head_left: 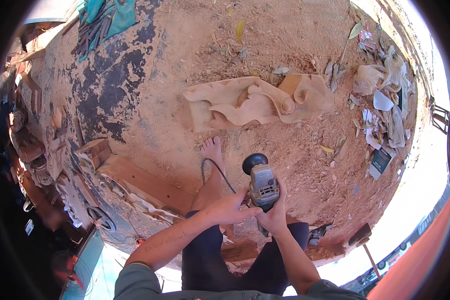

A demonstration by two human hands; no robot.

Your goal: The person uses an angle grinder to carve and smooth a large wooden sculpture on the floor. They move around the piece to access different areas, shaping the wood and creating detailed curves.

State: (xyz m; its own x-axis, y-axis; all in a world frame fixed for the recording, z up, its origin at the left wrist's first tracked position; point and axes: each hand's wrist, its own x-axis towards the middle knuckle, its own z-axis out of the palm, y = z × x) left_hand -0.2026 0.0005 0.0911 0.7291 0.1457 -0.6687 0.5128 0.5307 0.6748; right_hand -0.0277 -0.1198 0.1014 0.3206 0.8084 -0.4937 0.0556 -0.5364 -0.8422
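Observation:
An angle grinder [265, 185] with a grey body and a round black pad [255, 163] at its far end is held up over my lap. My right hand [276, 216] wraps around its near end, fingers along the right side. From the left, my left hand [233, 206] closes on the near part of the tool, its thumb lying across the end. A black cord [215, 163] loops out to the left of the hands. Beyond the grinder, a carved wooden panel [250, 104] with scrolls and wavy edges lies on the ground.
Wood shavings cover the dirt ground [305, 165]. A long wooden beam [145, 184] lies by my left leg. Plastic bags and paper litter [385, 107] are heaped at the right. Several chisel-like tools [96, 27] rest on teal cloth at the far left. Carved wood pieces crowd the left edge.

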